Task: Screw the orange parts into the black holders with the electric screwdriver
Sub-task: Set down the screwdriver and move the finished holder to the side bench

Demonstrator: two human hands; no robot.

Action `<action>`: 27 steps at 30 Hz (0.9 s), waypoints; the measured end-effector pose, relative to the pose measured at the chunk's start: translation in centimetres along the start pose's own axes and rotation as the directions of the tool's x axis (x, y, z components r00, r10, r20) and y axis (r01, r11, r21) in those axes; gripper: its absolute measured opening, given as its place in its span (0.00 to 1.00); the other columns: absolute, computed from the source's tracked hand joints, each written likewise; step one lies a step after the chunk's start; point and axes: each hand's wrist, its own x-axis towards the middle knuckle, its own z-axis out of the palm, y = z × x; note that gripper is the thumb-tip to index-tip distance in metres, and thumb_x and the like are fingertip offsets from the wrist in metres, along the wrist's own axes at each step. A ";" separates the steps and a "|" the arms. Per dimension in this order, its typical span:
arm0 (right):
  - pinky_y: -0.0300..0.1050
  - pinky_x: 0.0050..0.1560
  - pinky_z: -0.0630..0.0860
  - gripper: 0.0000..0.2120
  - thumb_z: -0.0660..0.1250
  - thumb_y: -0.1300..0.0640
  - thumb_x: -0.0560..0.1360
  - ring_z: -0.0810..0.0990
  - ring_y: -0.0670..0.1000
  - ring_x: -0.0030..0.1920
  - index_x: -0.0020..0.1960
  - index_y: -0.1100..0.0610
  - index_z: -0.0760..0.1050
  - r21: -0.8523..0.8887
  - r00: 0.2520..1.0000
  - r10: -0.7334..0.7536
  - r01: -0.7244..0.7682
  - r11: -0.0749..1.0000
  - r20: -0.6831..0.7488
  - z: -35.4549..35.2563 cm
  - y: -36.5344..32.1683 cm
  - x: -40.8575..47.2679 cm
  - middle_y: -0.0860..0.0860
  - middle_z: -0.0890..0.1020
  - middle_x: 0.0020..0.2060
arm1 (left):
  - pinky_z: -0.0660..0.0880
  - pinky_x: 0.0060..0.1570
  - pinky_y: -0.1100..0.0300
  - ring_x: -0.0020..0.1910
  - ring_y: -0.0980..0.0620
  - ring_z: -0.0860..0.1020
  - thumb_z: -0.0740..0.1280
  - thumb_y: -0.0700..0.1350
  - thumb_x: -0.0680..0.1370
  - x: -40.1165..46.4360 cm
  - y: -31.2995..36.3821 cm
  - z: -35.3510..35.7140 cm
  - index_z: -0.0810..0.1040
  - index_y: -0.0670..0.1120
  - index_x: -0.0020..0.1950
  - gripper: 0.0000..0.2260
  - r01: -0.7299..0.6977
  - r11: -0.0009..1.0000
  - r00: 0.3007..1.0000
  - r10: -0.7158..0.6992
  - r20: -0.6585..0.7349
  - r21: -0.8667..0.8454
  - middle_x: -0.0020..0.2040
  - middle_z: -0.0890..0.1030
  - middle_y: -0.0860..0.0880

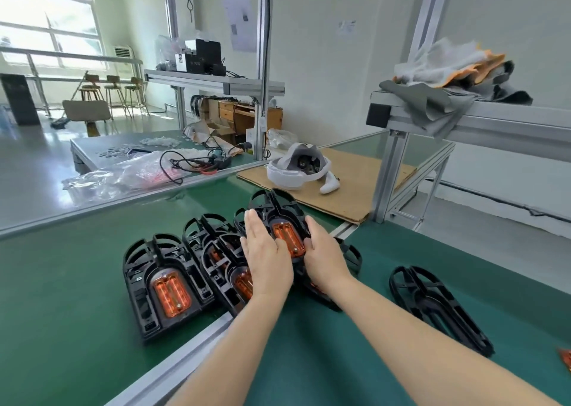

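Several black holders lie on the green table. The top one (279, 212) carries an orange part (287, 235) and lies on a pile of others. My left hand (265, 254) lies flat with straight fingers against its left side. My right hand (323, 252) holds its right edge with fingers curled round it. Another holder with an orange part (171, 294) lies at the left. One holder without an orange part (438, 306) lies at the right. A loose orange part (566, 359) peeks in at the right edge. No screwdriver is in view.
A white headset (296, 170) and controller rest on a cardboard sheet (355, 195) behind the pile. An aluminium frame post (389, 176) stands at the right, with cloths (454, 77) on its shelf. Plastic bags (123, 173) and cables lie on the neighbouring table.
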 end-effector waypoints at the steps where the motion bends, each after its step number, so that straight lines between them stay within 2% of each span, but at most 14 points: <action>1: 0.35 0.61 0.60 0.23 0.53 0.67 0.80 0.66 0.53 0.71 0.75 0.59 0.62 0.011 1.000 0.008 -0.008 1.000 0.007 0.3 0.0 0.6 0.55 0.69 0.71 | 0.37 0.73 0.60 0.77 0.53 0.44 0.54 0.32 0.78 0.7 -0.1 0.0 0.45 0.42 0.78 0.31 -0.012 0.999 1.000 0.012 0.009 0.051 0.79 0.48 0.46; 5: 0.38 0.70 0.55 0.25 0.54 0.65 0.82 0.60 0.51 0.75 0.78 0.57 0.57 0.073 0.997 0.052 -0.056 0.996 0.058 1.5 0.1 2.4 0.53 0.63 0.76 | 0.37 0.73 0.56 0.77 0.52 0.43 0.54 0.35 0.78 2.6 -1.0 -0.2 0.41 0.40 0.77 0.31 -0.051 0.959 0.998 0.042 0.041 0.278 0.79 0.45 0.44; 9: 0.34 0.66 0.55 0.24 0.53 0.65 0.82 0.62 0.51 0.74 0.78 0.56 0.57 0.053 0.996 0.037 -0.041 0.998 0.082 2.7 0.1 3.7 0.52 0.64 0.75 | 0.38 0.74 0.54 0.77 0.50 0.43 0.54 0.41 0.80 3.6 -2.1 -0.7 0.40 0.39 0.77 0.31 -0.049 0.889 0.998 0.030 0.049 0.455 0.78 0.43 0.43; 11: 0.37 0.68 0.56 0.25 0.53 0.65 0.82 0.62 0.52 0.74 0.78 0.56 0.57 0.021 0.995 0.020 -0.022 1.000 0.096 3.2 0.0 4.0 0.53 0.64 0.75 | 0.39 0.74 0.53 0.77 0.49 0.44 0.54 0.43 0.80 4.0 -2.6 -0.9 0.40 0.39 0.77 0.31 -0.025 0.853 0.999 -0.004 0.054 0.521 0.78 0.43 0.42; 13: 0.41 0.71 0.56 0.25 0.53 0.66 0.81 0.61 0.52 0.75 0.78 0.57 0.56 0.005 0.995 0.017 -0.017 1.000 0.103 3.7 -0.1 4.1 0.54 0.63 0.76 | 0.38 0.74 0.53 0.77 0.49 0.45 0.54 0.43 0.80 4.2 -2.8 -1.0 0.40 0.38 0.77 0.31 -0.002 0.826 0.997 -0.040 0.063 0.563 0.78 0.44 0.42; 16: 0.42 0.71 0.57 0.26 0.53 0.66 0.81 0.61 0.53 0.75 0.78 0.58 0.56 -0.017 0.996 0.012 -0.011 1.000 0.085 4.4 0.0 4.1 0.55 0.63 0.75 | 0.39 0.74 0.53 0.77 0.48 0.46 0.53 0.43 0.80 4.5 -3.0 -0.9 0.41 0.37 0.77 0.30 0.014 0.788 0.993 -0.082 0.082 0.616 0.78 0.45 0.41; 20: 0.46 0.73 0.58 0.25 0.52 0.66 0.80 0.62 0.55 0.74 0.77 0.60 0.57 -0.089 0.997 -0.015 0.021 0.996 0.072 4.7 0.3 4.1 0.56 0.65 0.74 | 0.37 0.73 0.46 0.77 0.47 0.45 0.52 0.46 0.81 4.5 -3.4 -0.8 0.41 0.39 0.77 0.29 0.013 0.722 0.990 -0.104 0.091 0.691 0.79 0.45 0.43; 23: 0.52 0.74 0.58 0.25 0.53 0.67 0.80 0.62 0.55 0.74 0.77 0.60 0.58 -0.142 0.997 -0.033 0.042 0.989 0.066 4.7 0.5 4.3 0.57 0.66 0.74 | 0.36 0.71 0.41 0.77 0.46 0.43 0.52 0.50 0.81 4.4 -3.6 -0.8 0.42 0.42 0.78 0.30 0.007 0.698 0.992 -0.093 0.080 0.716 0.79 0.44 0.45; 27: 0.53 0.73 0.59 0.24 0.53 0.64 0.81 0.63 0.53 0.73 0.77 0.58 0.60 -0.226 0.996 -0.070 0.081 0.971 0.055 4.9 0.7 4.5 0.53 0.67 0.73 | 0.37 0.71 0.39 0.77 0.44 0.42 0.52 0.57 0.81 4.3 -3.9 -0.9 0.41 0.43 0.78 0.33 -0.046 0.646 0.995 -0.035 0.091 0.762 0.79 0.42 0.46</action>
